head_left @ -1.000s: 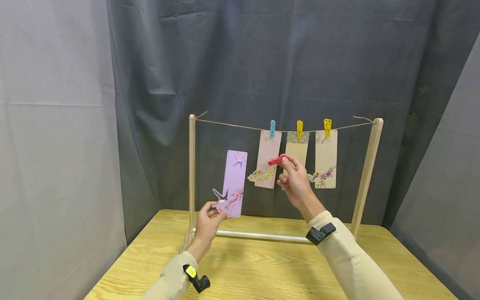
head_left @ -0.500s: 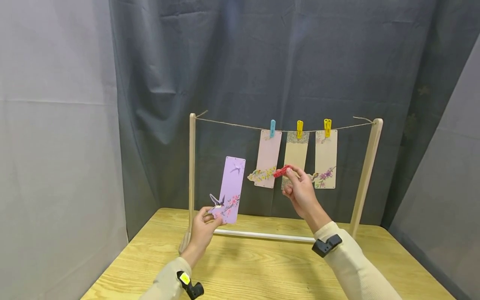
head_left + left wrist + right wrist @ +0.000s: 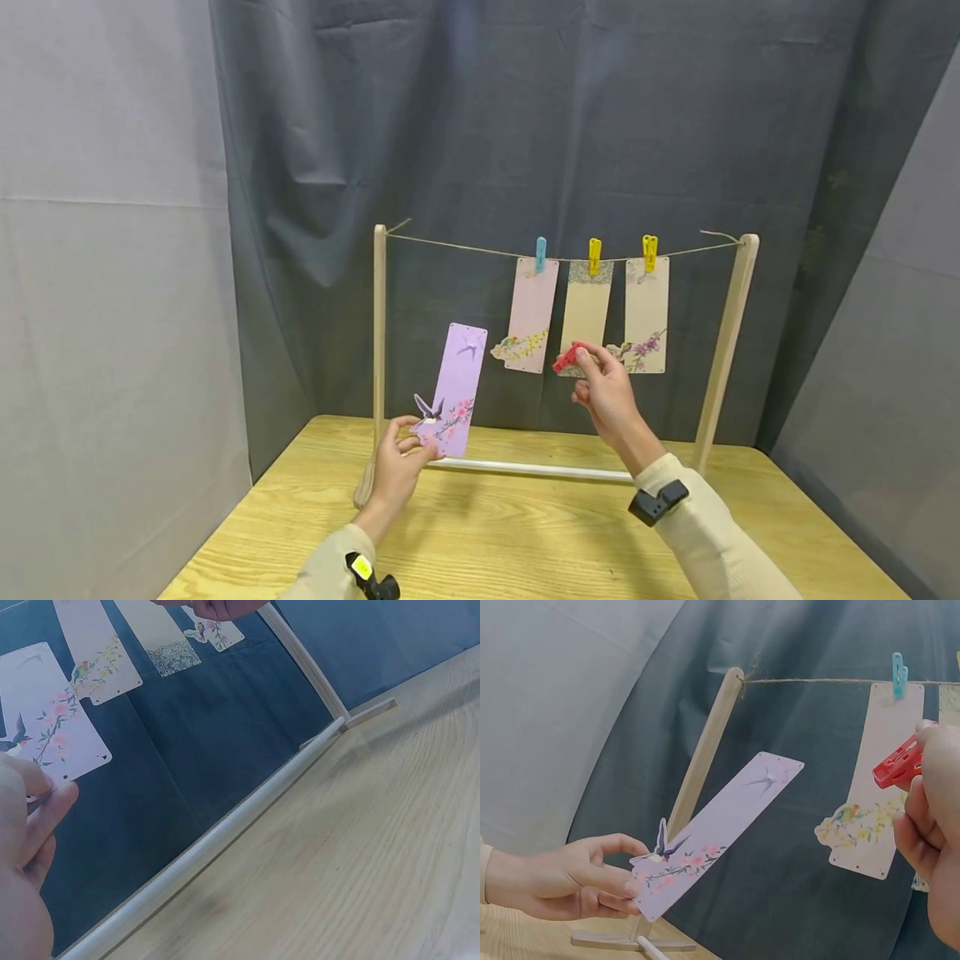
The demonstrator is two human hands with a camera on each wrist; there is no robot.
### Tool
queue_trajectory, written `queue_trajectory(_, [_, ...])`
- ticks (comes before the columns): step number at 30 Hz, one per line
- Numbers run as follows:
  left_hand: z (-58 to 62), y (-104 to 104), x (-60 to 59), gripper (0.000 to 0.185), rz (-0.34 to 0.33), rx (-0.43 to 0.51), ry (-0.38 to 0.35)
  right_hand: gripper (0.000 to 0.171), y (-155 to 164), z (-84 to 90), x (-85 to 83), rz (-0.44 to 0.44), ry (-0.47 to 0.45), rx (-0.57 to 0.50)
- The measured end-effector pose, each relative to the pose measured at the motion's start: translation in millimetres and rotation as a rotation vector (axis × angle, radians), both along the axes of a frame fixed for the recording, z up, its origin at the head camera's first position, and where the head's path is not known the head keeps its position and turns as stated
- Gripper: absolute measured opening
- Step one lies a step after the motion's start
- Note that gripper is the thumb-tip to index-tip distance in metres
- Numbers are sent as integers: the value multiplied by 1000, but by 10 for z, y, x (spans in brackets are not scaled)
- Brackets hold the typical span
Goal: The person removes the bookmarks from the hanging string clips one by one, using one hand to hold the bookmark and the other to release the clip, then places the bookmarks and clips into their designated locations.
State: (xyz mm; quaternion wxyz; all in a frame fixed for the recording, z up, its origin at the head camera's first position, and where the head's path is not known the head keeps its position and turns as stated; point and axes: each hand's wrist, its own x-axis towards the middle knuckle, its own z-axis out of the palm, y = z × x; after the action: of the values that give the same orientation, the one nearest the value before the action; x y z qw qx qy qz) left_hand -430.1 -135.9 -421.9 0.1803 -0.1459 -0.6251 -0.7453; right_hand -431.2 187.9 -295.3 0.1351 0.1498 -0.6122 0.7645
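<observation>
My left hand [image 3: 401, 457] pinches the bottom end of a lilac bookmark [image 3: 454, 390] printed with swallows and blossoms, holding it upright and tilted right in front of the wooden rack [image 3: 379, 333]. The same bookmark [image 3: 712, 832] slants up from the left hand [image 3: 577, 877] in the right wrist view. My right hand [image 3: 609, 395] pinches a red clothespin [image 3: 567, 357] below the hanging cards; the red clothespin [image 3: 898, 762] points left. A twine line [image 3: 457, 247] runs between the rack's posts, bare on its left half.
A pink card [image 3: 531, 315] hangs from a blue peg [image 3: 540, 252]; a cream card [image 3: 586, 307] and a floral card [image 3: 646, 315] hang from yellow pegs [image 3: 595, 254]. A white dowel [image 3: 525, 471] joins the rack's feet on the wooden table [image 3: 525, 542]. Grey curtains stand behind.
Both hands have come down: the bookmark has sunk lower and tilted more, and the right hand with the red clothespin has dropped from the cards' middle to their lower ends.
</observation>
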Motion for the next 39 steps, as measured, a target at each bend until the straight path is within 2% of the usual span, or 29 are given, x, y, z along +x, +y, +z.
queue_trajectory(8, [-80, -94, 61, 49, 28, -27, -14, 57, 58, -127, 16, -27, -8, 40])
queue_trajectory(18, [-123, -168, 127, 50, 20, -49, -59, 59, 162, -238, 21, -32, -14, 45])
queue_trajectory(26, [-170, -219, 210, 50, 23, -53, -61, 64, 295, -348, 40, -88, -32, 98])
queue_trajectory(34, [-239, -324, 301, 47, 70, -78, -97, 60, 437, -506, 16, -150, -45, 152])
queue_trajectory(39, [-242, -395, 364, 49, 69, -107, -129, 51, 494, -605, 22, -174, -54, 179])
